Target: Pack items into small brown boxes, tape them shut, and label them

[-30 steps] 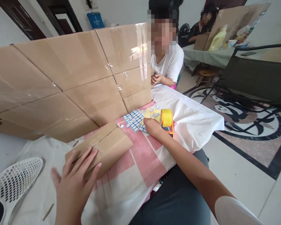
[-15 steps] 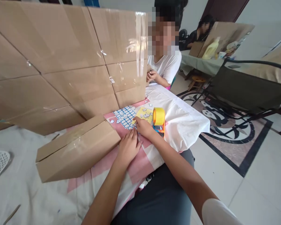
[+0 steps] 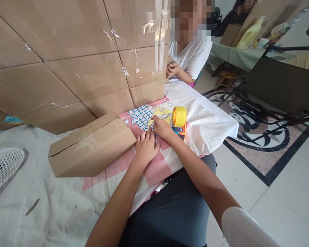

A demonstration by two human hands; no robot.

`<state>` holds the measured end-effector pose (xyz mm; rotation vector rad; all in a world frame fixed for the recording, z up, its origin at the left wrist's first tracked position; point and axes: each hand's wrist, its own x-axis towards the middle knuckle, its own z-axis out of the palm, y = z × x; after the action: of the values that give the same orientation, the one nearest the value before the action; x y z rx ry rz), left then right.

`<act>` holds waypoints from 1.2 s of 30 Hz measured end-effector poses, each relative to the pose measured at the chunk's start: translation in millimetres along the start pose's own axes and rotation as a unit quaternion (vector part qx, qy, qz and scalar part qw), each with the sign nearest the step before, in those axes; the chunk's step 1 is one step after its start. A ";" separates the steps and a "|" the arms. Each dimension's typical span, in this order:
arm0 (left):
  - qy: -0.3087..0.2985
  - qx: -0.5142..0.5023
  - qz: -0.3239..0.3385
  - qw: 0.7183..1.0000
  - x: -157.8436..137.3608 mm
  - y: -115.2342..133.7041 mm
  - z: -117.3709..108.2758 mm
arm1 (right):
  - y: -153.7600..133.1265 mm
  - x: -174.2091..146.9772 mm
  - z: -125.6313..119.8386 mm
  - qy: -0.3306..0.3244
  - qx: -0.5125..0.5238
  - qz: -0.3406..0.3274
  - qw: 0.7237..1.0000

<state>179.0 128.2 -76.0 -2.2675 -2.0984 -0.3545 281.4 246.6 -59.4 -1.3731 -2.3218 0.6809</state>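
Observation:
My left hand [image 3: 146, 147] lies palm down on the pink and white cloth [image 3: 158, 171], fingers stretched out toward the near edge of a blue-lined grid [image 3: 141, 116] with small white pieces. Just right of it, my right hand [image 3: 162, 127] is bent, its index finger reaching to where the grid meets a yellow sheet [image 3: 162, 112]. Its other fingers are curled, and whatever may be under the fingertips is too small to make out. Loose white pieces are scattered on the yellow sheet. A yellow tape roll [image 3: 179, 116] on an orange dispenser [image 3: 184, 132] stands beside my right wrist.
A closed carton [image 3: 92, 145] lies left of my hands. Stacked taped cartons [image 3: 87, 72] form a wall behind. Across the table sits a person in a white shirt [image 3: 193, 58]. A white perforated basket [image 3: 5, 166] is at far left, a dark folding chair [image 3: 280, 85] at right.
The view has tilted down and turned slightly left, so everything sits higher and further right. Both hands stay at nearly the same place by the grid.

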 end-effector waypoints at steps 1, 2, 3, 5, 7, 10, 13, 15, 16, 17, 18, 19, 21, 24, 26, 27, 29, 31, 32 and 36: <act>0.002 -0.004 -0.003 1.000 0.4 0.4 0.2 | -1.3 -0.2 -1.0 -0.004 -0.003 0.006 1.000; 0.004 -0.008 -0.006 1.000 0.8 0.9 0.3 | -2.6 -0.4 -2.0 -0.007 -0.005 0.011 1.000; 0.005 -0.011 -0.009 1.000 1.3 1.3 0.2 | -3.7 -0.5 -2.8 -0.009 -0.006 0.015 1.000; 0.007 -0.017 -0.013 1.000 2.2 2.1 -0.4 | -5.2 -0.4 -3.6 -0.010 -0.007 0.017 1.000; 0.007 -0.018 -0.010 1.000 3.1 2.7 -1.6 | -5.8 0.0 -3.0 -0.009 -0.004 0.016 1.000; 0.003 -0.012 -0.008 1.000 3.9 4.0 -3.2 | -6.4 1.0 -0.5 0.003 0.000 0.018 1.000; 0.002 -0.008 -0.015 1.000 4.5 6.2 -2.4 | -7.4 1.8 2.1 0.017 0.003 0.022 1.000; 0.006 -0.006 -0.020 1.000 4.6 7.6 -0.6 | -7.7 2.2 3.2 0.025 0.007 0.021 0.999; 0.009 -0.007 -0.021 1.000 4.6 8.2 0.4 | -7.7 2.2 3.6 0.028 0.010 0.021 0.999; 0.012 -0.010 -0.023 1.000 4.5 8.8 1.3 | -7.7 2.2 3.8 0.031 0.012 0.022 0.999; 0.015 -0.013 -0.024 1.000 4.4 9.3 2.0 | -7.8 2.1 4.0 0.033 0.013 0.024 0.999; 0.017 -0.016 -0.025 0.999 4.3 9.7 2.5 | -8.1 1.8 4.0 0.034 0.013 0.027 0.999; 0.021 -0.019 -0.026 0.999 3.8 10.4 2.4 | -9.7 0.5 3.9 0.035 0.013 0.032 0.999; 0.022 -0.019 -0.026 0.999 2.9 11.3 0.6 | -13.7 -2.6 4.0 0.039 0.008 0.040 0.998; 0.025 -0.017 -0.025 0.999 2.0 12.1 -0.7 | -15.5 -3.8 4.0 0.038 0.004 0.042 0.998; 0.026 -0.015 -0.025 0.999 1.6 12.5 -1.0 | -15.5 -3.6 3.7 0.038 0.001 0.041 0.998; 0.027 -0.008 -0.026 0.999 0.5 13.5 -1.0 | -12.7 -1.2 1.7 0.057 -0.006 0.046 0.997; 0.026 0.003 -0.026 0.999 -0.6 14.4 -0.3 | -6.7 3.0 -2.2 0.096 -0.012 0.056 0.994; 0.025 0.009 -0.025 0.999 -1.3 14.8 0.1 | -3.2 5.0 -4.5 0.113 -0.013 0.062 0.992; 0.022 0.009 -0.027 0.999 -3.1 14.4 2.1 | 7.2 7.7 -9.1 0.112 0.012 0.067 0.991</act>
<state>193.3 124.3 -76.7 -2.1749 -2.1355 -0.3821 287.7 258.4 -55.5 -1.5202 -2.0560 0.5592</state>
